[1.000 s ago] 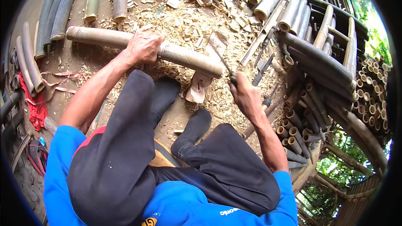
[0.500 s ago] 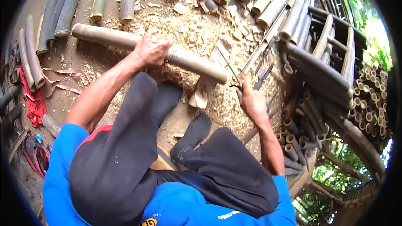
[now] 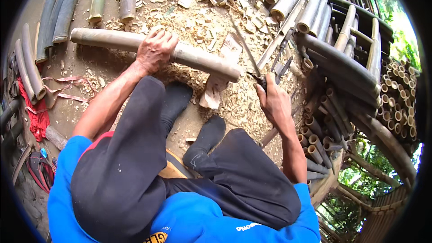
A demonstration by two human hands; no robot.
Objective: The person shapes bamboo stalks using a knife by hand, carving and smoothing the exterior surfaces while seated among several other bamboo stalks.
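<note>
My left hand (image 3: 156,51) is closed over the middle of a thick bamboo length (image 3: 204,59), which lies slanting across in front of my knees. Under its right end is a pale wooden block (image 3: 210,97), with the bamboo apparently resting on it. To the right, my right hand (image 3: 275,101) wraps round the dark handle of a long-bladed knife (image 3: 245,46). Its narrow blade points away from me and a little leftward, just beyond the bamboo's right end and apart from it.
Wood chips (image 3: 193,20) cover the ground ahead. Several bamboo poles (image 3: 97,4) lie at the far side. On the right stand a bamboo rack (image 3: 342,63) and stacked cut tubes (image 3: 398,103). A red cloth (image 3: 38,119) lies at left; another blade (image 3: 284,68) is beyond my right hand.
The knife has turned slightly, so more of its blade's flat side shows. My right hand has shifted a little right relative to the bamboo. My left hand keeps its grip.
</note>
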